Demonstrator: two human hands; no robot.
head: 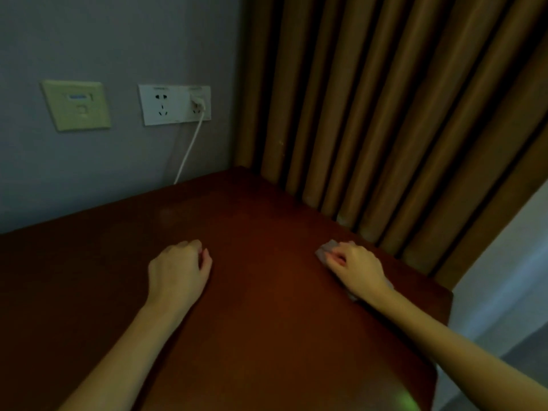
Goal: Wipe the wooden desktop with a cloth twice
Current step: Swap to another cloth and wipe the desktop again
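— Where was the cloth?
— The grey cloth [324,250] lay on the wooden desktop [261,307], near its right edge, close to the brown curtain [385,114]. The right hand [354,266] held it down, with fingers bent over it.
— And the left hand?
— The left hand [178,271] rested on the desktop, well apart, its fingers loosely curled and holding nothing.

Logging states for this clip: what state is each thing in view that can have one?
right hand, fingers bent, holding the cloth down on the desktop
cloth, pinned under the right hand, edges showing
left hand, loosely curled, empty, resting on the desktop
socket, plug in right outlet, left outlet free
curtain, drawn across, hanging in folds
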